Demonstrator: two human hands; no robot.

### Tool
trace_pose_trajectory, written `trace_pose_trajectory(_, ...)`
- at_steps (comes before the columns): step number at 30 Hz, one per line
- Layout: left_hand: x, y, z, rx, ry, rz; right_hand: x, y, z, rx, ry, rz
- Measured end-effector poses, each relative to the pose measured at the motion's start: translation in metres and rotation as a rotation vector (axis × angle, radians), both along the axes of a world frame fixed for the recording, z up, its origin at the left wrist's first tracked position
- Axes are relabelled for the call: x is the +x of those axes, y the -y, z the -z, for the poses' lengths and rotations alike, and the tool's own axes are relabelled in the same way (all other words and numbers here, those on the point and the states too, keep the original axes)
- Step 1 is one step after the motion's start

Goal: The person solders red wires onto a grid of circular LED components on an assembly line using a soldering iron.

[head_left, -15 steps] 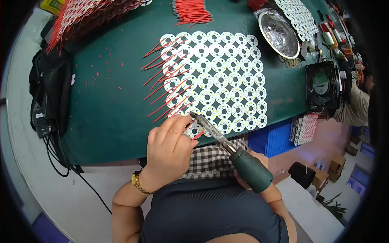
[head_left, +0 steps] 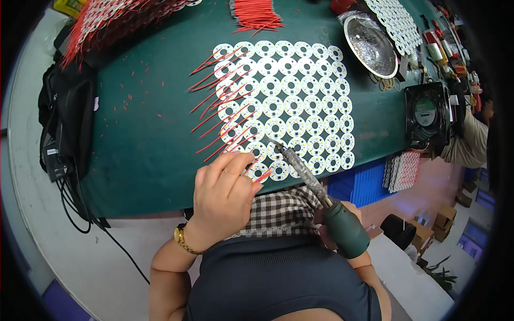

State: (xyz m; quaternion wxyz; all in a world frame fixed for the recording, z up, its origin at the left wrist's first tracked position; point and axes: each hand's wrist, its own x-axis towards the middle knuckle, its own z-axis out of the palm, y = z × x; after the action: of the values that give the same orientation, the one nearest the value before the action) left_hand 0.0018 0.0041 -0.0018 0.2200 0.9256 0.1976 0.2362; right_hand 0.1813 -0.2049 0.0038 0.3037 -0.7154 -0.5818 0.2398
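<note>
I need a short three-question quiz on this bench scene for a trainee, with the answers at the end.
1. True or false: the right hand holds the soldering iron.
2. Multiple choice: along which side of the grid of round white boards do red wires stick out?
A) right
B) far
C) left
3. Fill the blank: the left hand has a ____ on its wrist.

Key: 1. True. 2. C. 3. gold-coloured watch.
</note>
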Motion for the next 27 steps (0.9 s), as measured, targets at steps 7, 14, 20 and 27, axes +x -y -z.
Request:
trace_pose_trajectory(7,-0.006,-0.001,0.003,-0.006,0.013,0.025,-0.005,0.004,-0.006,-0.082,-0.032,0.08)
trace_pose_trajectory(14,-0.007,0.0,0.0,0.068,-0.062,0.066,-0.005,0.013,0.002,-0.092,-0.142,0.05)
trace_pose_trajectory(20,-0.004,0.003,0.0,0.041,-0.054,0.033,-0.006,0.024,0.022,0.013,-0.181,0.108)
trace_pose_trajectory(27,-0.001,0.006,0.003,0.073,-0.065,0.013,-0.006,0.012,0.013,0.049,-0.043,0.042)
